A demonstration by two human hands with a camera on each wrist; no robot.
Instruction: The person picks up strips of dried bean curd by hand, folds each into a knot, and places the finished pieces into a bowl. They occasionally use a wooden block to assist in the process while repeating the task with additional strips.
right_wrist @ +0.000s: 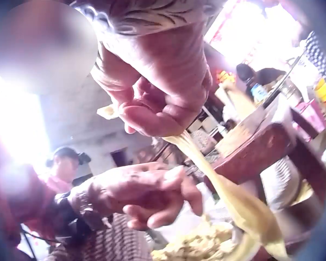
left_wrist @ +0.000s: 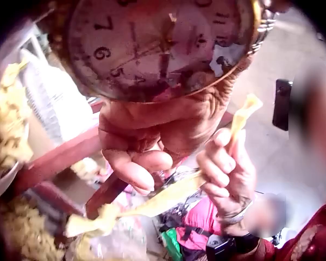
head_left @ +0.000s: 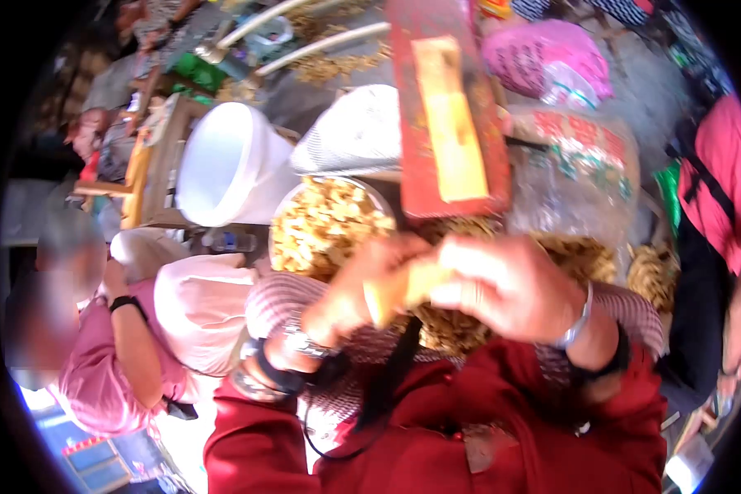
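A yellow, pliable strip [head_left: 416,284] lies between the two hands in the head view, blurred. My right hand [head_left: 510,288] grips it. In the right wrist view the curled fingers of my right hand [right_wrist: 157,81] hold the strip [right_wrist: 228,190], which hangs down with a short end poking out on the other side. My left hand [right_wrist: 146,196] is below with bent, relaxed fingers, apart from the strip. The left wrist view shows my left hand [left_wrist: 157,130] loosely bent beside the strip [left_wrist: 168,198], which has a lump towards its far end; my right hand [left_wrist: 228,174] grips the other part.
A tub of yellow pieces [head_left: 329,222] stands beyond my left hand, next to a white bucket [head_left: 222,165]. A red bench [head_left: 407,107] bears a flat yellow piece [head_left: 453,123]. Plastic bags [head_left: 572,173] lie right. A person in pink [head_left: 132,346] sits at left.
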